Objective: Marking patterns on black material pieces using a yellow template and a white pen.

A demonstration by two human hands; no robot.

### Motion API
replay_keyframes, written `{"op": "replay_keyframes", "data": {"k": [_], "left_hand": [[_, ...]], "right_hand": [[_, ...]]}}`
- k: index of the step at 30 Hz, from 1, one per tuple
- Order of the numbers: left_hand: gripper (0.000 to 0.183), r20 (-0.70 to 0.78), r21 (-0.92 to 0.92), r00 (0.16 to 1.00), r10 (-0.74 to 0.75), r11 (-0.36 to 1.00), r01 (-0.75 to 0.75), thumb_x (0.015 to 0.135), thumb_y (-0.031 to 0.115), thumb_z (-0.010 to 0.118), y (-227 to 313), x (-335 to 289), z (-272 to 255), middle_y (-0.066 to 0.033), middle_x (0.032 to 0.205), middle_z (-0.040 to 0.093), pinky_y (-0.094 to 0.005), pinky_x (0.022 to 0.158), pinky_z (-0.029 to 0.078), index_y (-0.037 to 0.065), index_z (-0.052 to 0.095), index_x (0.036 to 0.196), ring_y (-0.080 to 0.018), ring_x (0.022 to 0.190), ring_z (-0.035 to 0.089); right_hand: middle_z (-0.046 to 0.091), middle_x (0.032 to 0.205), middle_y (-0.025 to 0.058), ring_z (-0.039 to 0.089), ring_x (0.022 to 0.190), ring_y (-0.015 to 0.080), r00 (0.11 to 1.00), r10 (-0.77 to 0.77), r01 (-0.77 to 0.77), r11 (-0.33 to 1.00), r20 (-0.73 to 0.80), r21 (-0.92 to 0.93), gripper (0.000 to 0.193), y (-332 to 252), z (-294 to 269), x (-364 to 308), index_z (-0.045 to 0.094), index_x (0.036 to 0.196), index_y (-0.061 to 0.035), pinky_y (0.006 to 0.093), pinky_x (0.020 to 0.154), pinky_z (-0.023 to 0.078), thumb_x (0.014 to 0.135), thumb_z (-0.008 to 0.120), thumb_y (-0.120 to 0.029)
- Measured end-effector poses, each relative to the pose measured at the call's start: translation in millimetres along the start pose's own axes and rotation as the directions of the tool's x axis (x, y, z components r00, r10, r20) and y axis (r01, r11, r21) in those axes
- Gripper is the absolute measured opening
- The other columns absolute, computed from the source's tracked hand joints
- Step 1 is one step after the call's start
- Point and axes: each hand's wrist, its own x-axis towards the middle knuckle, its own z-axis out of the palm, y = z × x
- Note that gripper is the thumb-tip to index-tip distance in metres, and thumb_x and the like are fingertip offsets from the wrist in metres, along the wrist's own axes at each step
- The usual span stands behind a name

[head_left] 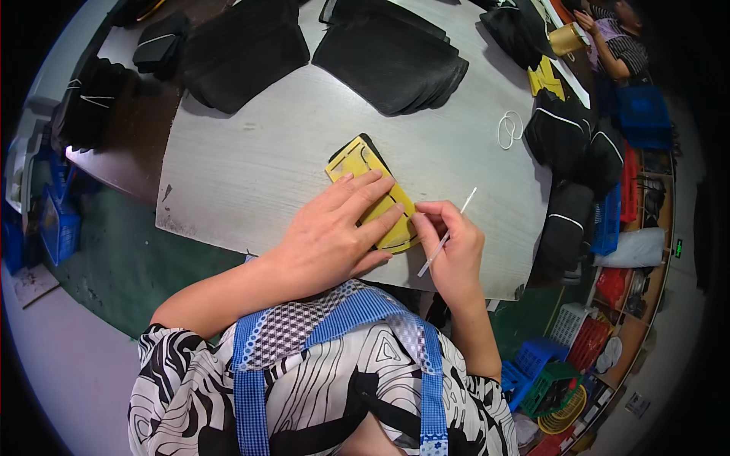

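Evidently the yellow template (398, 229) must lie firmly over the black piece (371, 144), so I would press it evenly and check the edges with care, because some black comes out along its upper right side. The left hand (323, 232) does well, I think: it lies flat, fingers extended, pressing from above without gripping around anything. The right hand (461, 251) is half closed, with a thin white stick (468, 201) held across its fingers; thumb and forefinger come together at the template's right edge, and they should not push it aside. Both layers lie slanted on the pale table (243, 167), toward its near edge. The template looks long, straight at the top and rounded at the bottom, with dark lines or slots; I cannot tell which. Farther away, black stacks (395, 64) are fanned out, and a white band (501, 131) lies to the right.
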Motion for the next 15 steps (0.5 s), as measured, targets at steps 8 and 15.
{"op": "replay_keyframes", "data": {"k": [8,15], "left_hand": [[0.053,0.029,-0.027,0.999,0.021,0.999,-0.02,0.084,0.024,0.077,-2.8,-2.3,-3.6,-0.0217,0.15,0.05,-0.0548,0.118,0.038,0.009,0.067,0.134,-0.0391,0.144,0.046],[0.044,0.019,-0.022,0.999,0.036,0.999,-0.036,0.083,0.024,0.078,-6.1,-2.2,-3.5,-0.0217,0.147,0.051,-0.0554,0.118,0.038,0.007,0.069,0.123,-0.0403,0.143,0.046]], "right_hand": [[0.065,0.085,0.0066,0.062,0.073,0.0092,0.936,0.168,0.027,0.841,-0.309,0.54,0.027,-24.5,-18.3,24.9,0.064,0.115,0.0043,0.0269,0.067,0.054,0.105,0.062,-0.021],[0.07,0.087,0.0099,0.069,0.084,0.0164,0.981,-0.195,0.192,0.949,-0.014,0.25,0.02,-50.3,8.7,77.8,0.068,0.109,-0.0006,0.0307,0.071,0.054,0.103,0.063,-0.019]]}}
